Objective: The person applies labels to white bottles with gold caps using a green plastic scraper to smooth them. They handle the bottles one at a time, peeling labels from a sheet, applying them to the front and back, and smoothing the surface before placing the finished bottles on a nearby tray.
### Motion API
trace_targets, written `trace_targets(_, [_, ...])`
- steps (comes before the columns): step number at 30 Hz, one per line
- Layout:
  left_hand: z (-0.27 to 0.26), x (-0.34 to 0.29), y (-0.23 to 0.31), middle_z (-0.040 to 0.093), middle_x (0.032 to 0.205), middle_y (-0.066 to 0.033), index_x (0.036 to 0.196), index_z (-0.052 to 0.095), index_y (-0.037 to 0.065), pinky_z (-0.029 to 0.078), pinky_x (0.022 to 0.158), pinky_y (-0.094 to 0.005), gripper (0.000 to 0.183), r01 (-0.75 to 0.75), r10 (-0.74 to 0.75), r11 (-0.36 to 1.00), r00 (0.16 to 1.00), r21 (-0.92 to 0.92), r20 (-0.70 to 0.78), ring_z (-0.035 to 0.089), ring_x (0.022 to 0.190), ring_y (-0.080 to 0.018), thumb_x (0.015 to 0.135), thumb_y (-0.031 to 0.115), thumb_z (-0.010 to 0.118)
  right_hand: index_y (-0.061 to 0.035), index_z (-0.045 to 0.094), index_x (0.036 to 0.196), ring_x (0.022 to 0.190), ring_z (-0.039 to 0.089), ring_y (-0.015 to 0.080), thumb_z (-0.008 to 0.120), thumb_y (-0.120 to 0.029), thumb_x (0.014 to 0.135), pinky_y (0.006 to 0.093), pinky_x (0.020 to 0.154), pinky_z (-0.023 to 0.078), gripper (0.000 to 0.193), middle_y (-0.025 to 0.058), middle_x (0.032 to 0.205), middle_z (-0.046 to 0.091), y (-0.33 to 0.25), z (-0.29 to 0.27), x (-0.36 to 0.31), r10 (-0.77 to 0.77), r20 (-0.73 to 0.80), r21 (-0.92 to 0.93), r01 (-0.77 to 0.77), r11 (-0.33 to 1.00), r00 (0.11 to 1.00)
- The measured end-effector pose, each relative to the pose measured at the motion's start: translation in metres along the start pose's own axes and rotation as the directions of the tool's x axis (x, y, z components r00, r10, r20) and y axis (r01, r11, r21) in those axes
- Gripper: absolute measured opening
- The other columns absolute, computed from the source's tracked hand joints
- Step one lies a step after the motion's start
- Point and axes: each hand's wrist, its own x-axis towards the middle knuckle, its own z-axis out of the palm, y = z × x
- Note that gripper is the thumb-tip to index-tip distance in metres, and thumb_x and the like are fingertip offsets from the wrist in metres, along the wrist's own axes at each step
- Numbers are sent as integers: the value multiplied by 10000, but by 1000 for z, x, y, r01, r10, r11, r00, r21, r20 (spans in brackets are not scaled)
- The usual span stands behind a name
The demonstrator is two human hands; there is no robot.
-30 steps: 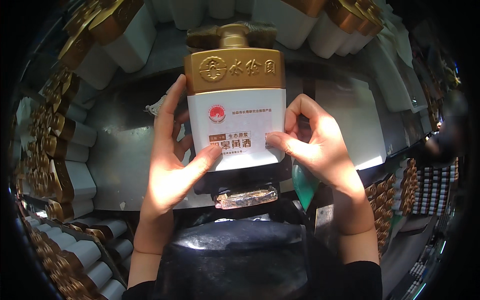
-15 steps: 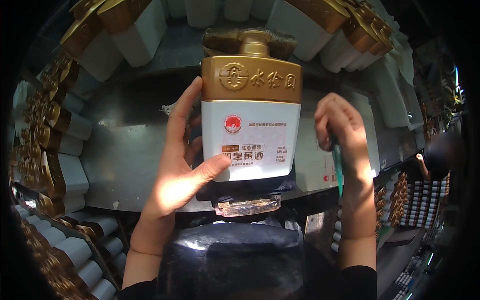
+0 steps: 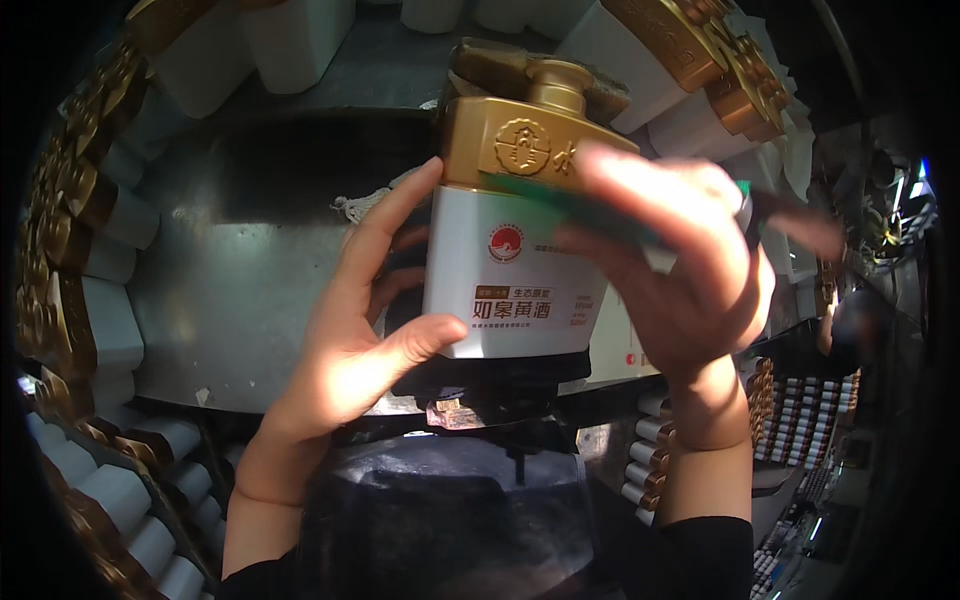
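Note:
A flat-sided white bottle (image 3: 455, 260) with a gold shoulder and neck stands on a dark cloth rest in front of me, turned slightly. It carries a red round emblem and printed lettering. Fingers of my left hand (image 3: 350, 340) wrap its left side, the thumb lying over the lower front. My right hand (image 3: 690, 250), smeared by motion, is closed on a thin flat green tool (image 3: 540, 198). The tool reaches across the bottle's front just below the gold band; I cannot tell whether it touches. The hand covers the bottle's right part.
Gold-topped white bottles (image 3: 110, 310) line the left side, with more bottles (image 3: 670, 50) at the far right. A white string (image 3: 360, 205) lies on the metal table (image 3: 240, 270). Printed sheets (image 3: 625, 340) lie partly behind my right hand. Further racks of bottles (image 3: 810, 420) stand lower right.
My right hand has swung left and up with the green tool, from beside the bottle to in front of it. The bottle appears turned slightly and sits further right in view.

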Motion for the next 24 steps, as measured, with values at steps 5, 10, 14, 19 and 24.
trace_targets(5, [-14, -10, -5, 470, 1406, -134, 1394, 454, 19, 449, 977, -348, 538, -2, 23, 993, 985, 118, -173, 496, 1236, -232, 969, 337, 536, -59, 718, 946, 676, 647, 176, 769, -31, 711, 307, 639, 561, 242, 42, 762, 658, -34, -5, -33, -180, 303, 219, 116, 969, 936])
trace_targets(10, [-15, -13, 3, 490, 1386, -114, 1373, 471, 26, 438, 987, -337, 432, -27, 48, 992, 985, 125, -166, 506, 1229, -219, 987, 215, 517, -53, 703, 944, 713, 667, 203, 781, 5, 683, 285, 609, 544, 278, 75, 846, 697, 0, 0, 2, -49, -39, -62, 46, 997, 998])
trace_targets(14, [-15, -19, -1, 531, 1348, -116, 1355, 493, 23, 443, 982, -341, 409, -18, 48, 989, 978, 146, -202, 537, 1195, -216, 987, 201, 505, -45, 700, 882, 664, 633, 194, 734, -44, 664, 307, 602, 534, 221, 28, 744, 641, -36, -9, -44, -208, 202, 108, 190, 976, 957])
trace_targets(19, [-8, -16, 1, 556, 1317, -117, 1339, 508, 12, 446, 979, -341, 392, -8, 51, 981, 975, 193, -217, 558, 1168, -206, 984, 180, 494, -65, 689, 880, 682, 643, 198, 737, -45, 671, 323, 599, 524, 215, 44, 782, 675, 10, -25, -19, -75, -42, -107, 70, 992, 996])
trace_targets(24, [-8, -16, -3, 569, 1292, -137, 1328, 509, -7, 443, 994, -357, 390, 27, 19, 976, 978, 216, -207, 567, 1164, -222, 982, 172, 495, -52, 697, 880, 648, 638, 178, 736, -34, 700, 290, 577, 516, 185, 49, 757, 681, -16, -42, -72, -58, 191, 80, 43, 996, 980])
